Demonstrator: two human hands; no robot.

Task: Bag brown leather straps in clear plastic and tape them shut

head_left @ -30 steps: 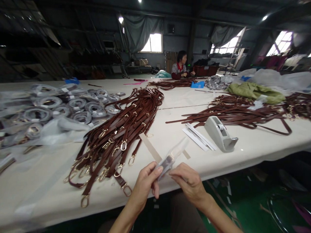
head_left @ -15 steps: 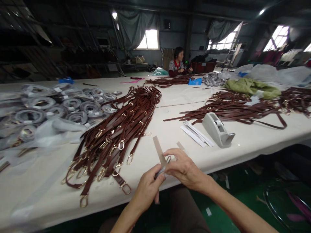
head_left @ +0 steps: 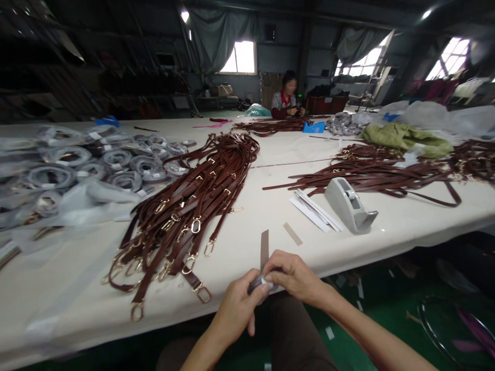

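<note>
A grey plastic-wrapped bundle (head_left: 254, 283) is held at the near edge of the tabletop (head_left: 232, 247) by the curled fingers of the left hand (head_left: 237, 301), while a small white piece (head_left: 265, 281) on it is pinched between the nearly touching thumb and fingers of the right hand (head_left: 293, 273). 1 flat brownish strip (head_left: 264, 247) is seen just beyond; brown straps (head_left: 211, 198) are heaped to the left, and a grey tape dispenser (head_left: 344, 203) is set to the right.
</note>
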